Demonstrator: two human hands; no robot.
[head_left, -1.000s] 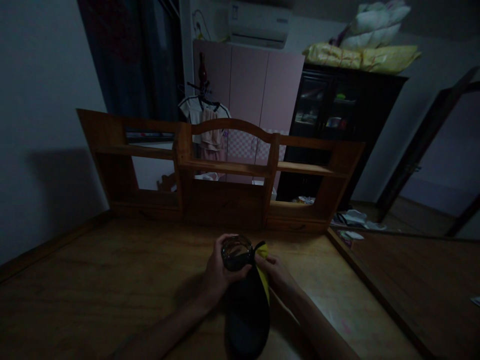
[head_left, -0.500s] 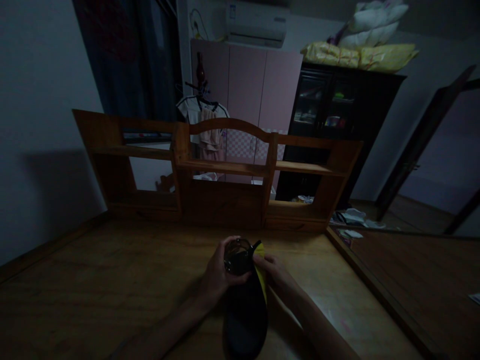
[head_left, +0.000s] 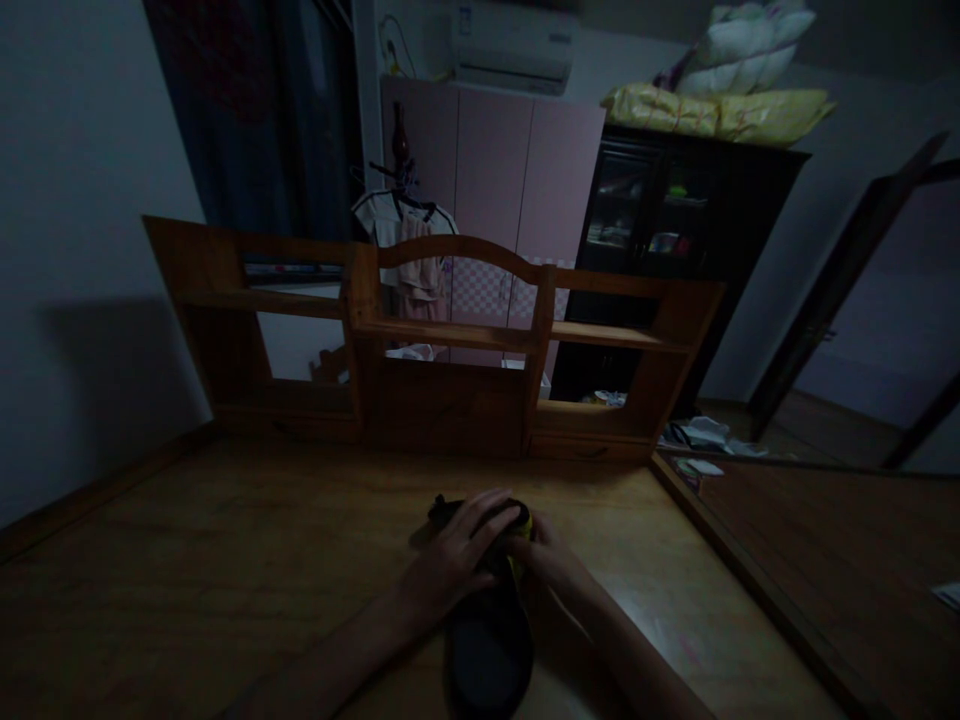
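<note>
Black oblong item (head_left: 489, 655): nearest to me on my feed, low and just right of centre, its rounded end toward me and its far part under the hands; a yellow side (head_left: 519, 570) shows along its right edge.
Left hand (head_left: 450, 562): laid across the far part of the black item from the left, fingers reaching toward the right hand; I cannot tell whether they are clamped on anything beneath.
Right hand (head_left: 553, 560): closed on the yellow edge at the item's right, thumb end near the left fingertips; the other fingertips are hidden from me.
Small dark piece (head_left: 442, 508): juts out beyond the left hand, on its left side; too dim for me to identify.
Surface (head_left: 285, 550): pale wood under both arms, with a soft shine to the right of the right forearm.
Wooden shelf unit (head_left: 450, 335): stands along the surface's far edge, arched in the middle.
Hanging clothes (head_left: 411, 245): seen through and above the unit, left of its middle.
Pink wardrobe (head_left: 491, 170): behind the clothes, below a white air conditioner (head_left: 514, 48).
Black cabinet (head_left: 739, 220): right of the wardrobe, yellow bundles (head_left: 675, 110) on top.
</note>
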